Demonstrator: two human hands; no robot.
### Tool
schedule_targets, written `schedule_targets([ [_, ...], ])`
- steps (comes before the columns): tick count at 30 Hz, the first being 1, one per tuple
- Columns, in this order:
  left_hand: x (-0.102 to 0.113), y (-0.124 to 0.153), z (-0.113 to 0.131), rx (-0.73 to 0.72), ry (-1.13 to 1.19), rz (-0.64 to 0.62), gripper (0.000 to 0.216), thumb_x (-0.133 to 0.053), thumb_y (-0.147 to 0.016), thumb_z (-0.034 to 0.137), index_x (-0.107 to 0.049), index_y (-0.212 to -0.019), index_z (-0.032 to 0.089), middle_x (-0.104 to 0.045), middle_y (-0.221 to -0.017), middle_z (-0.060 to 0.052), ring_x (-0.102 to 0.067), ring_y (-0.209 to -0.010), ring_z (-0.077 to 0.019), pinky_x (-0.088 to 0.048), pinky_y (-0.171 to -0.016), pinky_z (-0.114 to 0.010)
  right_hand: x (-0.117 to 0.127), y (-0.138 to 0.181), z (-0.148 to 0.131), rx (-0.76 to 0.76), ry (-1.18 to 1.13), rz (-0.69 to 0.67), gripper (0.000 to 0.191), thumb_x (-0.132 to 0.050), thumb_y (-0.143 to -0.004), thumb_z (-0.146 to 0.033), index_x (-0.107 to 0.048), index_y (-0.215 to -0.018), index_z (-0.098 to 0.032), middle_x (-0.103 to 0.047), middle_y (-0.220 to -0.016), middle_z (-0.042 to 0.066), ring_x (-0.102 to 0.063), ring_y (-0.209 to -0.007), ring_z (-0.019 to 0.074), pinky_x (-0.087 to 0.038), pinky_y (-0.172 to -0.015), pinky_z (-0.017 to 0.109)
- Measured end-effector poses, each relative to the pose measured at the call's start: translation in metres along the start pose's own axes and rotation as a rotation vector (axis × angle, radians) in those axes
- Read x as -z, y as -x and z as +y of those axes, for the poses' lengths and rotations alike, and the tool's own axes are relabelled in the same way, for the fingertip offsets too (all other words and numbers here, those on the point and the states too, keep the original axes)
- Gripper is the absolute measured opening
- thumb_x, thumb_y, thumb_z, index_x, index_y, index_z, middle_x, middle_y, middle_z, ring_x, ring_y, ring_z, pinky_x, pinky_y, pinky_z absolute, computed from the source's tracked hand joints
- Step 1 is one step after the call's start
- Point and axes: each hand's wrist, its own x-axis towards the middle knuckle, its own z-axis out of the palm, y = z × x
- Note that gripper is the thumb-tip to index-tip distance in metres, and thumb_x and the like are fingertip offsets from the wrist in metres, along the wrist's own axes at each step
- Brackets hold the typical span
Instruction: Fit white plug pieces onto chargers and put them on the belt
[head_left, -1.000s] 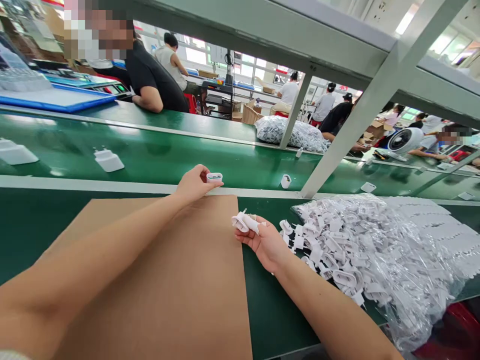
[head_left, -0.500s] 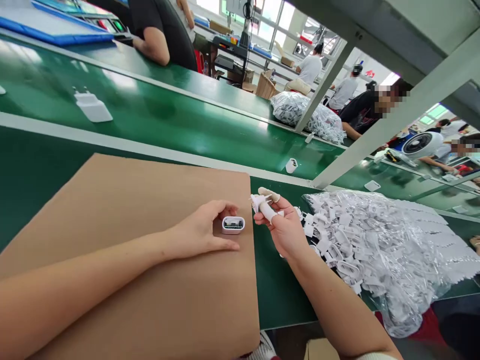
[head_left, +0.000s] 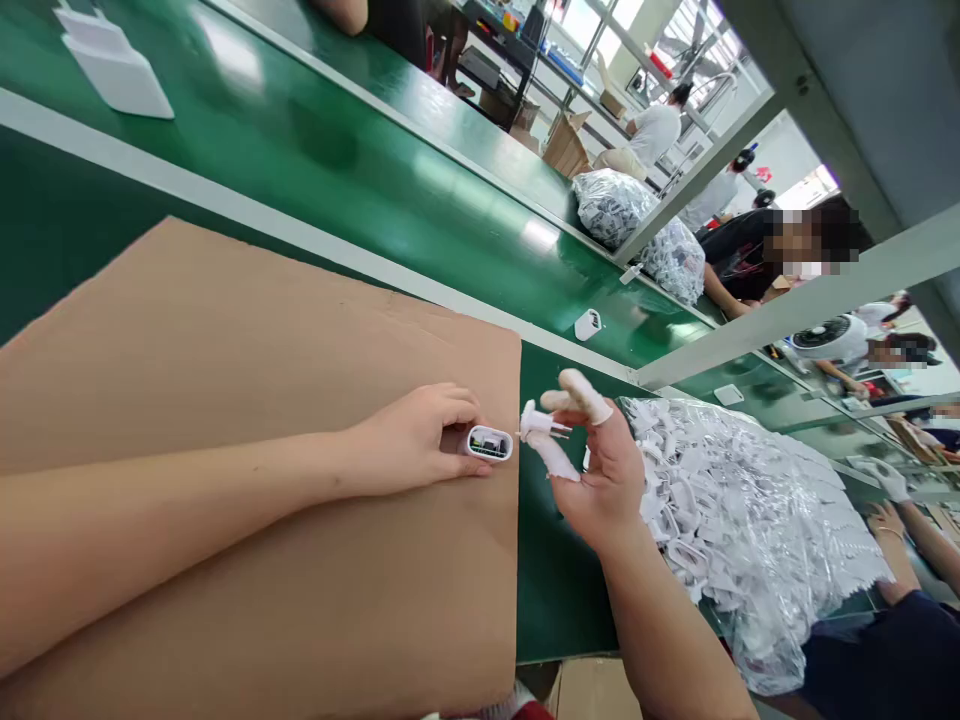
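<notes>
My left hand (head_left: 431,435) grips a white charger housing (head_left: 490,457) between thumb and fingers, near the right edge of a brown cardboard sheet (head_left: 300,600). The housing's open end shows a circuit board inside. Just to the right, my right hand (head_left: 604,465), with white covers on thumb and fingertips, holds a white plug cap (head_left: 537,420) with two metal pins. Its pins point right, toward my palm. A small gap separates cap and housing. Beside my right wrist lies a clear plastic bag (head_left: 765,520) full of loose white plug caps.
Behind the cardboard, a green conveyor belt (head_left: 360,190) carries a white charger (head_left: 116,70) and an open housing (head_left: 588,324). A grey metal post (head_left: 697,330) slants across the right. Another filled bag (head_left: 611,205) sits beyond the belt. Co-workers sit across and at the far right.
My left hand has closed on the housing and moved slightly right. My right hand has turned the plug cap and shifted a little right. The view has tilted, and the belt charger appears farther left.
</notes>
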Motion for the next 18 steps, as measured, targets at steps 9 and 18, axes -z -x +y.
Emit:
schedule_targets([
  [9, 0.0, 0.0, -0.002, -0.058, -0.011, -0.02, 0.026, -0.075, -0.086, 0.05, -0.076, -0.088, 0.023, -0.067, -0.091, -0.003, -0.061, -0.091, -0.0225, -0.048, -0.081, -0.033, -0.021, -0.002, -0.007, 0.124, 0.102, -0.172, 0.022, -0.064, -0.094, -0.013, -0.068, -0.114, -0.022, -0.072, -0.093, 0.006, -0.066, -0.086, 0.021, -0.056, -0.072, 0.034],
  [18, -0.001, 0.0, -0.005, -0.046, -0.036, -0.006, 0.03, -0.074, -0.085, 0.051, -0.075, -0.083, 0.021, -0.068, -0.093, -0.004, -0.062, -0.091, -0.0229, -0.048, -0.08, -0.034, -0.02, 0.001, -0.015, 0.21, 0.233, -0.099, 0.014, -0.062, -0.095, -0.01, -0.068, -0.103, -0.02, -0.065, -0.082, 0.005, -0.061, -0.079, 0.0209, -0.05, -0.068, 0.032],
])
